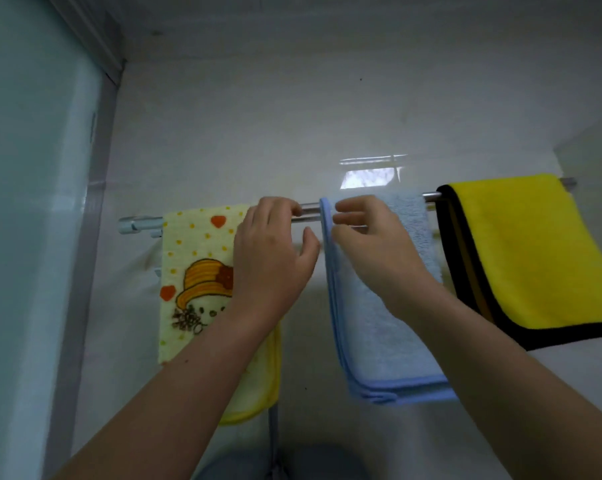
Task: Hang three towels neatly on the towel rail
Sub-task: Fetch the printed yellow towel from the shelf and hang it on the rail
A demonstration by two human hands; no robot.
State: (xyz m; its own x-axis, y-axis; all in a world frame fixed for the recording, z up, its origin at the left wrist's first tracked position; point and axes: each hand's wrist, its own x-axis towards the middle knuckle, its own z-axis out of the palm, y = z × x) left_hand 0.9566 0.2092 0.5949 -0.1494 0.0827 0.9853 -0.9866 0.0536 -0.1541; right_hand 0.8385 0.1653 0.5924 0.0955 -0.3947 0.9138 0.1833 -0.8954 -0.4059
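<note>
Head view: 3 towels hang over the towel rail [308, 210] on the white wall. The left hand [270, 258] hovers unclenched in front of the patterned yellow towel [192, 271], fingertips touching the bare rail. Just beside it, the right hand [372, 247] pinches the left edge of the blue towel [379, 334]. The yellow-and-black towel [528, 251] hangs beyond the right hand.

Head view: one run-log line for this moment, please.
rail: three towels hung | left hand: open by rail | right hand: pinching blue towel edge | stage: straightening
</note>
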